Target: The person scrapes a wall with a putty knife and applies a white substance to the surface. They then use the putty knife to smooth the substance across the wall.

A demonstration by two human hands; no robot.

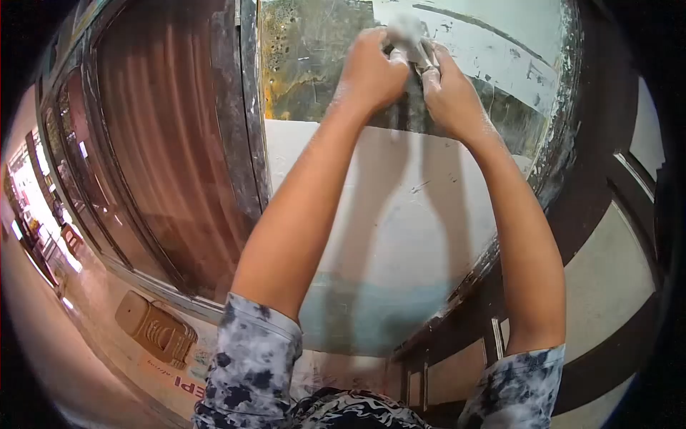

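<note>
Both my hands are raised against a wall panel, and white paste dusts the fingers. My right hand is closed round a slim tool that looks like a putty knife, its thin edge pointing up. Close beside it, my left hand has its fingers curled in, and what they grip is hidden. A blurred white lump of putty shows just above and between the hands. Around them the panel is dark and stained, with an uneven white coat at upper right.
To the left stands a dark window frame with a reddish-brown curtain behind it. Brown plastic chairs sit on the floor at lower left. A dark frame with pale panels runs along the right.
</note>
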